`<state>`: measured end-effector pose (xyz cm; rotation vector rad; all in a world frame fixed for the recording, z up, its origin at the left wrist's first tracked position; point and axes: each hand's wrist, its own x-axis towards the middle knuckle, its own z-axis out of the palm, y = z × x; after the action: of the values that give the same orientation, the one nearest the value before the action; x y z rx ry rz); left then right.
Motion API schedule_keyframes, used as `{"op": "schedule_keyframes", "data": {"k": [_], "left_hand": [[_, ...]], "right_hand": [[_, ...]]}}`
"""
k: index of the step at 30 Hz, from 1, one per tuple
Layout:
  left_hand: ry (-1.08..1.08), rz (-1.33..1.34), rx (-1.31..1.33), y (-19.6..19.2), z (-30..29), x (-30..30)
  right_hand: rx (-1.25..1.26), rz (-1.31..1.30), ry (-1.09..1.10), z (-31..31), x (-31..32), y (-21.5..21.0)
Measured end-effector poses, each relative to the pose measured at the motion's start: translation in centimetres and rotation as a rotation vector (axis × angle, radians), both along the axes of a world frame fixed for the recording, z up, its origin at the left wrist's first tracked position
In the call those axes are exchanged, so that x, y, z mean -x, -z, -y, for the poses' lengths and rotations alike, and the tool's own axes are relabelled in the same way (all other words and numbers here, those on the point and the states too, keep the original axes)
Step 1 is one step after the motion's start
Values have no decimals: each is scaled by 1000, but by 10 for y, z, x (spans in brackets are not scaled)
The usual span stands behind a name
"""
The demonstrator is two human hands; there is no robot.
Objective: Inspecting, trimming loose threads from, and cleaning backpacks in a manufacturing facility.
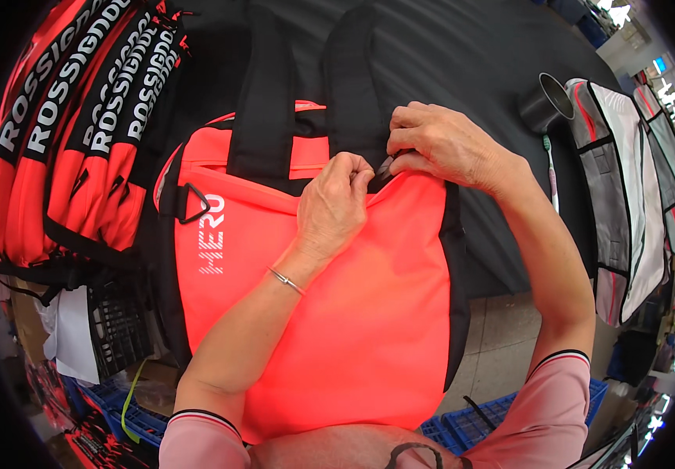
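- red bag [337, 313] on a black table [502, 227], lying below and before both hands; its long axis, black straps [263, 117] included, runs away from the wearer.
- left hand [332, 199], the nearer, crosses the bag's front, pinching its upper edge.
- right hand [443, 144], at the bag's far right corner, pinches a dark piece [385, 166] (its kind is unclear).

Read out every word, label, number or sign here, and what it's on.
I won't copy wording, only locate it.
White striped lettering: front of the coral-red fabric backpack.
Bold white lettering: the red-and-black fabric bags, left.
Grey-and-white fabric bags, right: nothing I can make out.
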<state>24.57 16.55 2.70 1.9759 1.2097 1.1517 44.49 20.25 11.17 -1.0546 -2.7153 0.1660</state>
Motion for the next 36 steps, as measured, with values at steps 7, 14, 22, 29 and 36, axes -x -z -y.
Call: {"op": "schedule_keyframes", "data": {"k": [7,14,22,29,36], "left_hand": [[-3,-56,0,-1,0,-1],[197,18,-380,-3,31,-5],[833,162,-339,6,123,-28],[304,163,-317,-14,81,-7],[-13,-229,-153,-22,-16,26]], "right_hand": [[85,37,-10,-7,-3,1],[176,80,128,0,-8,0],[323,-490,593,2,19,-8],[42,-711,993,14,28,50],[-115,-697,930,19,31,59]]}}
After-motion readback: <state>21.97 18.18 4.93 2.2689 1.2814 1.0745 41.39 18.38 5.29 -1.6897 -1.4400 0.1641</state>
